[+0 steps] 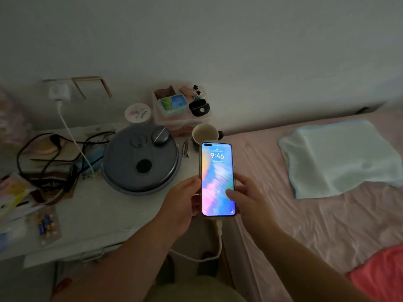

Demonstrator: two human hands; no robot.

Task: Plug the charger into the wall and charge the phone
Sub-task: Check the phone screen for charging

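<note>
The phone (218,179) is up in both hands, screen lit and facing the camera, showing 9:46. Its long axis runs twelve to six, top edge towards the wall, bottom edge towards the person. The white cable (218,240) is seated in the bottom port, drops at six o'clock, then loops off towards eight o'clock under the left forearm.

The left hand (182,205) cups the phone's left edge from nine o'clock, its fingers (194,201) wrapped behind the case, only partly seen. The right hand (246,199) holds the right edge from three o'clock: thumb (232,194) lying across the lower screen, the other fingers curled behind the edge. Both hands are closed round the phone, which hangs over the gap between the surface and the bed.

Far off at ten o'clock, the white charger (59,92) sits in the wall socket, cable trailing down over the clutter.

The white surface (104,214) on the left carries a round grey lidded pan (140,159) at ten o'clock of the phone, tangled black cords (43,158), a pack of batteries (46,224), a clear storage box (174,110) and a mug (205,132) just beyond the phone's top. At three o'clock lies the bed (305,214) with pink sheet and pale blue pillow (340,158). The room is dim, the wall (218,40) plain.
</note>
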